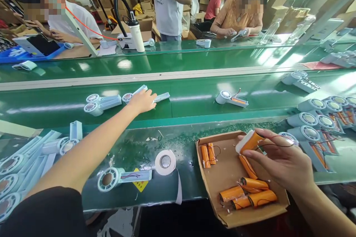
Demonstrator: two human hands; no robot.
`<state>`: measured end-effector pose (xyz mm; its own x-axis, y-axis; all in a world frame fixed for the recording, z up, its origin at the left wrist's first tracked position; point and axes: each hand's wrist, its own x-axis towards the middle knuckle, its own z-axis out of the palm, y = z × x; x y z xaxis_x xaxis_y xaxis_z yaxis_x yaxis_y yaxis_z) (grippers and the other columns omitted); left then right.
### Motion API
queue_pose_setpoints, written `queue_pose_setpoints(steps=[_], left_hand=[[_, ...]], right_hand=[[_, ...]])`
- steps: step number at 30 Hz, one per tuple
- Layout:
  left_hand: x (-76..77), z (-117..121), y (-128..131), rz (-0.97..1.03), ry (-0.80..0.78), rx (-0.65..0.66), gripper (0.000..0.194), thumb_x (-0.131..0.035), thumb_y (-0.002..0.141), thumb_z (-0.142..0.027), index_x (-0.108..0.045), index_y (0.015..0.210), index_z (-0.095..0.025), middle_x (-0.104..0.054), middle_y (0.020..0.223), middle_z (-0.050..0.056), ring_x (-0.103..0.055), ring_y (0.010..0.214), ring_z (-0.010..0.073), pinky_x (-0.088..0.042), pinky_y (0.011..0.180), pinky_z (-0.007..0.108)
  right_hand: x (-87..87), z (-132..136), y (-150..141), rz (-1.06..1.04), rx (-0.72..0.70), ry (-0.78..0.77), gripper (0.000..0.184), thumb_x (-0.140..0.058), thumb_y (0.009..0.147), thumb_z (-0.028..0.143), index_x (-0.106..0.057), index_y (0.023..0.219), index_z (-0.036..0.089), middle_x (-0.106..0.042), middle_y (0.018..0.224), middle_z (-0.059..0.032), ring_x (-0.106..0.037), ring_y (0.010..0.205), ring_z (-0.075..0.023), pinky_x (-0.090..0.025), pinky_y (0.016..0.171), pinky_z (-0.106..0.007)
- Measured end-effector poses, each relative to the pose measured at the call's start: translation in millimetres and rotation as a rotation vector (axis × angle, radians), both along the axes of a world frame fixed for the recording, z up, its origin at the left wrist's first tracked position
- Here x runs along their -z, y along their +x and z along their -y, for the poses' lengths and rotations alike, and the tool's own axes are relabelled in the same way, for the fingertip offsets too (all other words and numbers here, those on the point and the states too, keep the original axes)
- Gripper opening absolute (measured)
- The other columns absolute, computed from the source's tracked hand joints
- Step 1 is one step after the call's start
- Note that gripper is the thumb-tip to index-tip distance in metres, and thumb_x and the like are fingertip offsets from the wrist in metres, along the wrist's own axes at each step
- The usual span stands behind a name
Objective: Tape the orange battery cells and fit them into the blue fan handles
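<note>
Right hand [287, 159] grips battery [252, 142] between thumb and fingers, above box [228, 168]; left hand [141, 101], fingers curled, at casing [163, 97]; grip cannot be told.

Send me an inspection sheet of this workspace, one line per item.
Surface: dark green workbench, pale scraps on it; green conveyor belt beyond.
Things handled: orange battery pack with a white patch; light blue fan housings at the left hand; more orange cells in a cardboard tray.
Clutter: white tape roll, loose end over the bench edge; yellow label partly under a housing.
Hands: left hand over the belt, grip unclear; right hand holds the battery pack above the tray.
Cables: thin wires on the cells; orange-red cable at back left.
Surroundings: several co-workers across the belt.
</note>
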<state>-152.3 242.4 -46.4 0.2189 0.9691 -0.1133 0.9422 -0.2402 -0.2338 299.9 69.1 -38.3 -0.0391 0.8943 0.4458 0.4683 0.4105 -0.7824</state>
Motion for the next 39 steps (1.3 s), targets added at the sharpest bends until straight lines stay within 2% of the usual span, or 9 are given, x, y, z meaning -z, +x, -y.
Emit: queue_pose_setpoints(steps=[3,5,10,14,19,22,29,35,39], left_hand=[[0.6,-16,-16,-0.046,-0.121,0.075,0.041,-0.049,0.105,-0.040,-0.065,0.141,-0.026,-0.066,0.133,0.014,-0.064,0.118,0.0314,-0.053,0.097,0.042],[1.4,-22,-10,-0.097,-0.162,0.172,0.035,-0.052,0.104,-0.033,-0.071,0.132,-0.025,-0.064,0.136,0.014,-0.062,0.119,0.0300,-0.054,0.094,0.039],[1.5,-29,57,-0.060,-0.198,0.384,0.033,-0.070,0.084,-0.015,-0.079,0.115,-0.020,-0.061,0.142,0.017,-0.052,0.131,0.0348,-0.052,0.100,0.042],[-4.5,-42,96,0.074,-0.314,0.356,0.024,-0.071,0.083,-0.021,-0.081,0.103,-0.025,-0.075,0.122,0.008,-0.064,0.114,0.0274,-0.051,0.095,0.035],[-14.0,-56,90,0.207,-0.323,0.283,0.026,-0.062,0.088,-0.038,-0.080,0.106,-0.034,-0.081,0.111,-0.004,-0.071,0.100,0.0191,-0.048,0.083,0.026],[-13.3,-53,87,0.276,-0.288,0.234,0.027,-0.057,0.091,-0.038,-0.077,0.108,-0.032,-0.081,0.100,-0.002,-0.071,0.093,0.0188,-0.046,0.078,0.027],[-6.7,-48,97,0.391,-0.241,0.181,0.024,-0.055,0.094,-0.036,-0.073,0.108,-0.028,-0.079,0.094,0.002,-0.071,0.093,0.0226,-0.045,0.077,0.029],[-3.8,-49,107,0.495,-0.233,0.130,0.023,-0.049,0.098,-0.031,-0.071,0.105,-0.026,-0.081,0.109,0.002,-0.071,0.096,0.0217,-0.046,0.074,0.029],[0.9,-49,116,0.538,-0.218,0.103,0.021,-0.050,0.099,-0.027,-0.071,0.103,-0.025,-0.081,0.114,0.002,-0.072,0.097,0.0196,-0.047,0.075,0.027]], right_hand=[[3.1,-5,5,0.014,-0.024,-0.035,0.040,-0.090,0.083,0.042,-0.076,0.118,0.029,-0.086,0.099,-0.0038,-0.084,0.086,-0.0265,-0.072,0.080,-0.038],[-1.8,-14,-1,-0.008,-0.067,-0.043,0.043,-0.089,0.083,0.041,-0.075,0.122,0.030,-0.085,0.094,-0.0021,-0.084,0.087,-0.0262,-0.071,0.081,-0.038],[-23.0,-66,-42,-0.109,-0.231,-0.096,0.048,-0.089,0.082,0.045,-0.073,0.124,0.029,-0.085,0.089,-0.0020,-0.084,0.091,-0.0279,-0.068,0.087,-0.044],[-25.6,-124,-88,-0.088,-0.316,-0.219,0.053,-0.084,0.082,0.043,-0.071,0.130,0.023,-0.084,0.090,-0.0041,-0.080,0.081,-0.0237,-0.063,0.078,-0.039],[-10.7,-172,-131,0.201,-0.368,-0.313,0.048,-0.076,0.086,0.025,-0.070,0.134,0.022,-0.083,0.084,0.0010,-0.070,0.070,-0.0159,-0.053,0.073,-0.029],[-2.2,-183,-143,0.457,-0.350,-0.282,0.046,-0.074,0.090,0.024,-0.071,0.136,0.023,-0.080,0.079,0.0020,-0.069,0.071,-0.0163,-0.050,0.074,-0.028],[3.2,-188,-145,0.895,-0.324,-0.219,0.050,-0.067,0.099,0.036,-0.064,0.148,0.031,-0.083,0.100,-0.0042,-0.076,0.090,-0.0258,-0.051,0.080,-0.031],[1.4,-186,-148,1.156,-0.360,-0.279,0.050,-0.060,0.103,0.040,-0.060,0.153,0.033,-0.082,0.111,-0.0102,-0.076,0.102,-0.0327,-0.054,0.081,-0.035],[3.5,-189,-163,1.267,-0.401,-0.299,0.052,-0.059,0.102,0.051,-0.066,0.147,0.026,-0.078,0.122,-0.0180,-0.074,0.111,-0.0388,-0.057,0.086,-0.043]])
